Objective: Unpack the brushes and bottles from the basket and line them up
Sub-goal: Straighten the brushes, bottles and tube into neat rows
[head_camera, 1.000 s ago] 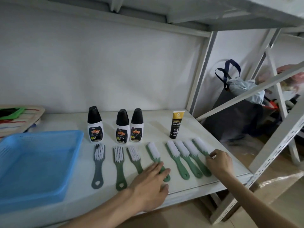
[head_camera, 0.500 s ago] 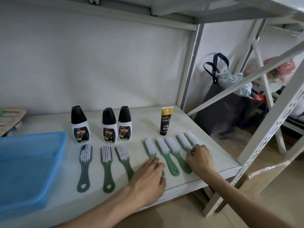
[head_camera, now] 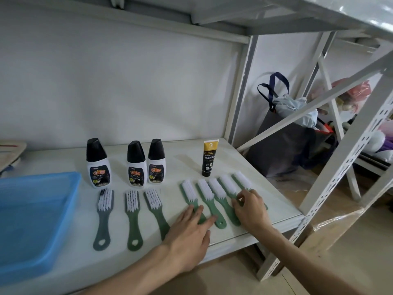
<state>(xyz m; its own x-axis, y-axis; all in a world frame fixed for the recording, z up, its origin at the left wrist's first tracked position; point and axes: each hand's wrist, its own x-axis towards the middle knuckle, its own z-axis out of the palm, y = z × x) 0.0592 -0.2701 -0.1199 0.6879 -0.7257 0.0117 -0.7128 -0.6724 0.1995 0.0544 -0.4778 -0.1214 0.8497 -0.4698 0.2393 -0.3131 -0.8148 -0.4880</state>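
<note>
Several brushes with white bristles lie in a row on the white shelf (head_camera: 265, 201): one grey brush (head_camera: 103, 218) at the left, the rest green brushes (head_camera: 133, 218). Behind them stand three white bottles with black caps (head_camera: 136, 167) and a black and yellow tube (head_camera: 209, 158). My left hand (head_camera: 189, 237) lies flat, its fingertips on the handles of the fourth brush (head_camera: 189, 192) and the fifth brush (head_camera: 212, 207). My right hand (head_camera: 249, 211) covers the handles of the rightmost brushes (head_camera: 228, 186), thumb and forefinger pinched on one. The blue basket (head_camera: 63, 209) sits at the left, with nothing visible in it.
The shelf's front edge runs just under my wrists. White metal uprights and diagonal braces (head_camera: 350, 145) stand to the right. A dark bag (head_camera: 282, 145) with cloth sits on the floor behind them. A wooden tray edge (head_camera: 10, 150) shows at far left.
My right hand has slid left from the outermost brush onto the neighbouring handles. My left hand's fingers now reach across two handles. The head view has shifted right and closer.
</note>
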